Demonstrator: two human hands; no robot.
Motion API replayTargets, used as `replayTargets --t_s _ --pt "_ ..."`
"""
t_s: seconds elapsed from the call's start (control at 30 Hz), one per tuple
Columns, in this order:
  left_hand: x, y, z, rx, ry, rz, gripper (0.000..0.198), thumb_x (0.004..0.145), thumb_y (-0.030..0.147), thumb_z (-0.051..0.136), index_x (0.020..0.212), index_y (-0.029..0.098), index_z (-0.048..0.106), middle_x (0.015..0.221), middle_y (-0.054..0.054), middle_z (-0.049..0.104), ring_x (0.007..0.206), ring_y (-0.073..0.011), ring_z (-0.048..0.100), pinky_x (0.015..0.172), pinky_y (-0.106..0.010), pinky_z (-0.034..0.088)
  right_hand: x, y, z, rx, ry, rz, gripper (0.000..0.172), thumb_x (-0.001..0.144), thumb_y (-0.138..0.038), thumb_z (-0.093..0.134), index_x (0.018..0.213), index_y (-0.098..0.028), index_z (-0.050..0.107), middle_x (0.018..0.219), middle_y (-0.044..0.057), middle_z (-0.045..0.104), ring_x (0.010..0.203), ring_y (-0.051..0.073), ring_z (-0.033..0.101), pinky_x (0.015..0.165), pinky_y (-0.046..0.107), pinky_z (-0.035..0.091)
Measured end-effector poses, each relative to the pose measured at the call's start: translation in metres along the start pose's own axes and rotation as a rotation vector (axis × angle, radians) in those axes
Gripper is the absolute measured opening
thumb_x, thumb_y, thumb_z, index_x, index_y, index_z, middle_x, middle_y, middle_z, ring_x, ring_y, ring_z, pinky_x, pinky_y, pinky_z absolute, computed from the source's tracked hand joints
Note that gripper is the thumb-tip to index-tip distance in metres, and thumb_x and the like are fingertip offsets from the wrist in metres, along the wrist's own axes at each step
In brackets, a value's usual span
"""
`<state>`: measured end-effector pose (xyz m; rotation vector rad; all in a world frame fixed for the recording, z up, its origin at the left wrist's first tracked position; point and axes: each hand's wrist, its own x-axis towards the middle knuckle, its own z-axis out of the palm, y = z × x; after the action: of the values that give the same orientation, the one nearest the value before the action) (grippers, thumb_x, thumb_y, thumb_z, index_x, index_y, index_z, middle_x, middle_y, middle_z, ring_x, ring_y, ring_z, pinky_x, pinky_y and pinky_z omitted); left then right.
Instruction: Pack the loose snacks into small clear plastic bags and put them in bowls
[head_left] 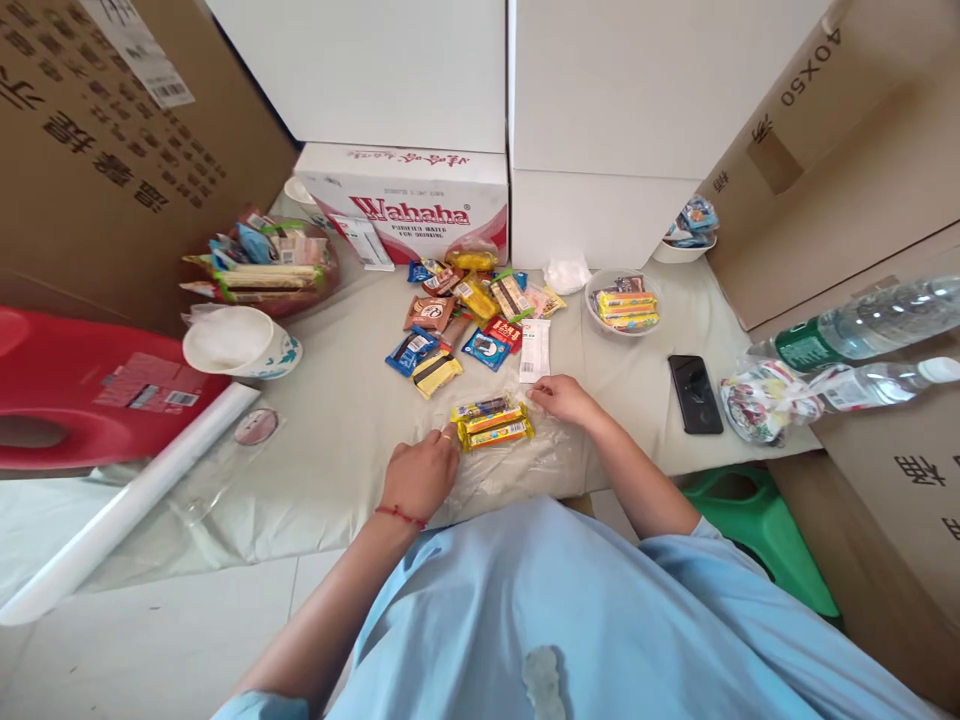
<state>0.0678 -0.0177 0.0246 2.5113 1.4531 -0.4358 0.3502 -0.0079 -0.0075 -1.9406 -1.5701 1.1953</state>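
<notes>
Several yellow-wrapped snack bars (495,432) lie side by side on a crinkled sheet of clear plastic film (517,468) near the table's front edge. My left hand (424,472), with a red cord at the wrist, is closed at the left end of the bars, its fingers on the film's edge. On the other side, my right hand (561,400) pinches the film just beyond the bars' right end. A white packet (535,350) lies close beyond my right fingertips. Farther back spreads a loose pile of wrapped snacks (474,300).
A clear round tub (622,303) holds more yellow bars. Left stand a full snack basket (262,280), a white paper bowl (240,342), a white roll (142,500) and a red jug (90,390). Right lie a black phone (696,394) and plastic bottles (870,335). Boxes (405,205) border the back.
</notes>
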Motion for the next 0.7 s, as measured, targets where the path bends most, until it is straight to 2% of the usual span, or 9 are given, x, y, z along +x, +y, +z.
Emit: replayTargets --t_s 0.1,0.2,0.27,0.37,0.43,0.5,0.57,0.63,0.7 --pt "-0.002 0.0 0.016 -0.023 -0.005 -0.044 0.051 0.105 0.032 0.033 0.154 0.018 0.041 0.121 -0.013 0.067 0.092 -0.0244 0.071 0.075 -0.036 0.048 0.005 0.005 0.012 0.338 -0.097 -0.102 0.029 0.085 -0.045 0.067 0.086 -0.017 0.072 0.071 -0.001 0.065 0.069 0.015 0.057 0.068 0.026 0.039" --pt "-0.006 0.001 0.026 -0.055 0.02 -0.075 0.053 0.105 0.034 0.031 0.154 0.018 0.041 0.119 -0.012 0.065 0.089 -0.0244 0.07 0.071 -0.035 0.048 0.007 0.003 0.014 0.468 -0.134 -0.171 0.032 0.075 -0.048 0.075 0.083 -0.018 0.069 0.074 -0.003 0.064 0.07 0.014 0.054 0.069 0.026 0.041" --pt "-0.006 0.003 0.03 -0.072 0.052 -0.081 0.051 0.105 0.034 0.03 0.152 0.018 0.045 0.118 -0.013 0.064 0.09 -0.025 0.069 0.073 -0.036 0.049 0.008 0.0 0.012 0.483 -0.138 -0.178 0.032 0.07 -0.044 0.081 0.079 -0.018 0.065 0.076 -0.003 0.064 0.072 0.013 0.055 0.068 0.025 0.041" --pt "-0.006 0.004 0.036 -0.084 0.103 -0.087 0.05 0.105 0.034 0.03 0.148 0.018 0.05 0.115 -0.013 0.064 0.089 -0.0255 0.068 0.074 -0.037 0.05 0.01 -0.007 0.008 0.613 -0.248 -0.147 0.038 0.063 -0.039 0.087 0.077 -0.02 0.057 0.087 0.0 0.071 0.081 0.015 0.062 0.069 0.024 0.044" --pt "-0.006 0.004 0.04 -0.093 0.133 -0.09 0.049 0.105 0.034 0.031 0.147 0.018 0.051 0.113 -0.013 0.064 0.088 -0.0253 0.068 0.075 -0.037 0.05 0.013 -0.011 0.004 0.695 -0.312 -0.074 0.044 0.061 -0.038 0.089 0.079 -0.021 0.054 0.091 0.002 0.074 0.076 0.014 0.063 0.059 0.02 0.042" --pt "-0.006 0.003 0.044 -0.106 0.164 -0.085 0.049 0.105 0.034 0.032 0.146 0.019 0.053 0.111 -0.013 0.065 0.089 -0.0253 0.067 0.076 -0.037 0.05 0.015 -0.013 0.001 0.733 -0.317 0.012 0.048 0.06 -0.038 0.09 0.083 -0.021 0.052 0.089 0.002 0.076 0.059 0.009 0.055 0.046 0.017 0.03" --pt "-0.007 0.002 0.047 -0.123 0.193 -0.077 0.049 0.105 0.034 0.033 0.146 0.019 0.054 0.11 -0.013 0.065 0.091 -0.0253 0.067 0.077 -0.037 0.05 0.018 -0.015 -0.003 0.774 -0.311 0.067 0.049 0.061 -0.039 0.089 0.088 -0.022 0.052 0.087 0.001 0.076 0.048 0.005 0.04 0.041 0.017 0.019" --pt "-0.007 0.002 0.05 -0.14 0.218 -0.071 0.049 0.105 0.034 0.033 0.147 0.02 0.054 0.108 -0.013 0.065 0.09 -0.025 0.066 0.078 -0.037 0.05 0.02 -0.015 -0.006 0.82 -0.31 0.102 0.046 0.066 -0.041 0.085 0.094 -0.022 0.054 0.084 0.001 0.076 0.045 0.003 0.031 0.04 0.017 0.015" --pt "-0.007 0.001 0.051 -0.151 0.236 -0.073 0.052 0.105 0.034 0.032 0.151 0.02 0.05 0.107 -0.013 0.065 0.088 -0.0245 0.067 0.076 -0.037 0.05 0.022 -0.014 -0.01 0.842 -0.288 0.138 0.042 0.069 -0.04 0.081 0.099 -0.022 0.056 0.077 0.001 0.073 0.044 0.004 0.029 0.041 0.017 0.014"
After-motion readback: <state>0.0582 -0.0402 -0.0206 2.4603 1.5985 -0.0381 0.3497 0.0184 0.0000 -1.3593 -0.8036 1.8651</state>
